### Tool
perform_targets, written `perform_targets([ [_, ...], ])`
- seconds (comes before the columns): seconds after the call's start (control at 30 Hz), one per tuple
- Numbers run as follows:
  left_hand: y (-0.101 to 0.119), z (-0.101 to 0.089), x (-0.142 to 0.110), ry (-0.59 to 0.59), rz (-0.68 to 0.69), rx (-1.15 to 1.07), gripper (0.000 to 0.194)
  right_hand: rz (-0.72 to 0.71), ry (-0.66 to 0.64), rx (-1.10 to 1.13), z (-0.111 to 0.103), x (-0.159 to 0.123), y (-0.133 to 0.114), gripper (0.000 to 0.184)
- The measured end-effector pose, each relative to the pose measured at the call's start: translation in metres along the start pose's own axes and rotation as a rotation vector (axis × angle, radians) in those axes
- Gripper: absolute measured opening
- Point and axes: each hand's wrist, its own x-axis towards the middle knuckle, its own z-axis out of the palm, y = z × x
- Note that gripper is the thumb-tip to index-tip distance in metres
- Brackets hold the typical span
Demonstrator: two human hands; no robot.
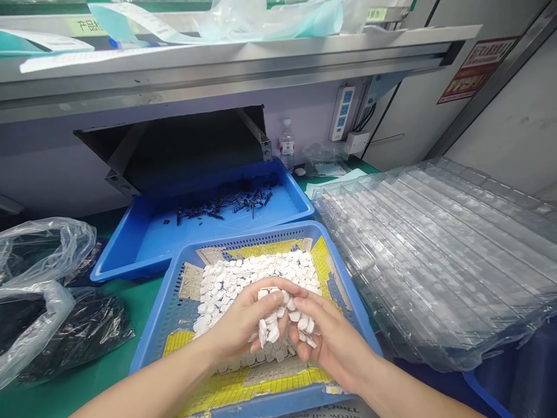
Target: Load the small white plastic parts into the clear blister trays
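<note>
Both of my hands are cupped together above a blue perforated basket (148, 331), full of small white plastic pieces. My left hand (243, 313) curls around a heap of white plastic pieces (272, 325), its thumb lying over them. On the right side, my right hand (333, 337) cradles more of the same pieces, with its fingers meeting those of the left. Below the hands, loose white pieces (230, 284) cover the basket's bottom. Yellow and brown tape lines the basket's inner walls. The undersides of the held heap are partly hidden by my palms.
Behind the basket, a blue tray (148, 232) holds thin black parts (252, 202). Stacked clear plastic trays (439, 249) stand at right. Plastic bags (78, 331) of black material lie left. A water bottle (286, 145) and a power strip (342, 113) are under the metal shelf (195, 75).
</note>
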Motion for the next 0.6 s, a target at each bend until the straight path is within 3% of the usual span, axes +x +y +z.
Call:
perform_targets([
  [0.1, -0.0004, 0.0007, -0.0007, 0.004, -0.007, 0.033, 0.029, -0.018, -0.037, -0.058, 0.0005, -0.0002, 0.0008, 0.031],
  [0.23, 0.0017, 0.0015, -0.002, -0.018, -0.03, 0.086, 0.03, -0.035, 0.017, -0.142, 0.0012, -0.0013, 0.0005, 0.03],
  [0.6, 0.0027, 0.0015, -0.0013, -0.061, -0.002, 0.018, 0.031, -0.138, 0.019, -0.28, 0.0027, -0.0014, 0.0005, 0.034],
])
